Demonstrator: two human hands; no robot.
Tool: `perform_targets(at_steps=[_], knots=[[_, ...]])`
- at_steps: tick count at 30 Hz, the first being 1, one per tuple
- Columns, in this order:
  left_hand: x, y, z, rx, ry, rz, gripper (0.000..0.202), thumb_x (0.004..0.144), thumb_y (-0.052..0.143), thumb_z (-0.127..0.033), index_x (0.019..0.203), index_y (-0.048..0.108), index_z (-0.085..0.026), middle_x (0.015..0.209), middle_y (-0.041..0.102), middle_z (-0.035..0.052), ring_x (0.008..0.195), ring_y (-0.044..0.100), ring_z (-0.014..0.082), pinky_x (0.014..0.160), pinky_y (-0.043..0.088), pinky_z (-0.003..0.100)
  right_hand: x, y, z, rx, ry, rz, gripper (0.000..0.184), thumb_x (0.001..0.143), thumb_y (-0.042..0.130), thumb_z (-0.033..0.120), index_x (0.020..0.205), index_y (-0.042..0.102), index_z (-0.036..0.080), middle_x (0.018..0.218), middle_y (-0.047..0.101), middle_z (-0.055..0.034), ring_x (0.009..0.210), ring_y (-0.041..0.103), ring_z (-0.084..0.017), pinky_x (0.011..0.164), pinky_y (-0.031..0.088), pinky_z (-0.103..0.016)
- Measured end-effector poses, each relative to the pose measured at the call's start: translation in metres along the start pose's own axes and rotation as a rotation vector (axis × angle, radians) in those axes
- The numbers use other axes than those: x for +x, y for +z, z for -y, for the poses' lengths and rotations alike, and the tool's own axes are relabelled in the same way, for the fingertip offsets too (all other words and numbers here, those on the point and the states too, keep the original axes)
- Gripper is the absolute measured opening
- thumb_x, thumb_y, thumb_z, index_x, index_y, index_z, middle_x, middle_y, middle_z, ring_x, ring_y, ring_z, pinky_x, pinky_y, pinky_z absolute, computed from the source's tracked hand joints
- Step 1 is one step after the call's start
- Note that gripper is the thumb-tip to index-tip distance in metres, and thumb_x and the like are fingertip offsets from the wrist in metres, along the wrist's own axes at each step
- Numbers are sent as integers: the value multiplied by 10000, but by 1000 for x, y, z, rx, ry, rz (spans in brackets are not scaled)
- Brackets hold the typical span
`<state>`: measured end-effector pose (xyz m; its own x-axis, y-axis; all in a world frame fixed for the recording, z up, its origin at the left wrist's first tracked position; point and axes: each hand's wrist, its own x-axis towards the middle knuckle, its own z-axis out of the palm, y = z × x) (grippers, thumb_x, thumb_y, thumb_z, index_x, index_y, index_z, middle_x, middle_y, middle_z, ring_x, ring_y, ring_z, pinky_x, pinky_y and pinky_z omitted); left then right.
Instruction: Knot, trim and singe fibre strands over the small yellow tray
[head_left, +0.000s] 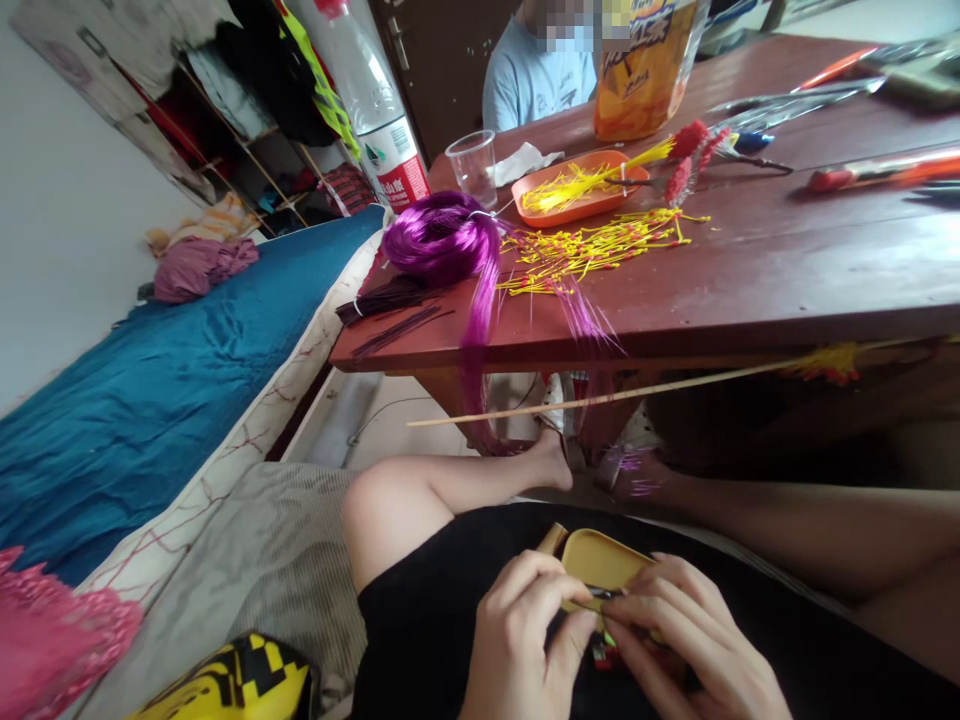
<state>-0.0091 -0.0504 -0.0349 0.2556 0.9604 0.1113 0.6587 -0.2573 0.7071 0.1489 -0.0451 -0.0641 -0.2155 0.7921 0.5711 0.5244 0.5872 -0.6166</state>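
Low over my lap, my left hand (529, 625) and my right hand (694, 635) meet with their fingertips pinched together. Between them runs a thin dark piece (598, 592), like a short wire or stem; its exact kind is too small to make out. Just behind the fingers a small yellow tray (604, 555) rests on the black cloth over my legs, partly covered by the hands. Bits of green and red (604, 650) show below the fingers, mostly hidden.
The red-brown table (750, 290) carries a purple thread bundle (439, 240), yellow red-tipped stamens (600, 250), dark stems (382, 298), an orange tray (577, 210), a plastic cup (472, 165) and bottles. A thin stick (600, 402) crosses before its edge. A person (540, 80) sits opposite.
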Motion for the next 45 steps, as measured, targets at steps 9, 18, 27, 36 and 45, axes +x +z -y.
perform_targets(at_steps=[9,18,27,36,45], knots=[[3,0,2,-119,80,-74,108,798,557,-141,693,579,-149,738,607,71,762,609,182,695,503,261,1,-1,0,-9,2,16,62,778,551,171,740,591,200,564,577,-1,590,588,-173,654,508,-316],[4,1,3,-126,176,-140,110,810,551,-144,701,551,-155,661,615,49,705,579,165,657,501,264,-2,1,-3,13,3,18,21,775,578,202,795,584,202,597,599,-8,612,591,-176,633,518,-299],[5,-3,1,-71,197,-148,134,831,527,-166,698,549,-161,643,605,43,672,557,162,636,494,277,-2,-3,-4,36,22,5,29,791,569,195,792,571,223,607,596,-3,635,577,-176,647,506,-283],[4,-4,0,-54,206,-151,142,837,521,-181,701,561,-171,628,607,40,652,558,159,626,498,275,-5,-2,-7,0,-31,-27,81,783,584,193,863,595,192,663,633,-21,666,586,-180,683,512,-304],[4,-4,0,-68,177,-140,146,830,525,-176,688,560,-172,629,603,43,655,557,166,614,493,276,-5,-2,-5,42,5,16,103,747,620,170,820,572,225,657,642,6,663,597,-181,716,499,-315]])
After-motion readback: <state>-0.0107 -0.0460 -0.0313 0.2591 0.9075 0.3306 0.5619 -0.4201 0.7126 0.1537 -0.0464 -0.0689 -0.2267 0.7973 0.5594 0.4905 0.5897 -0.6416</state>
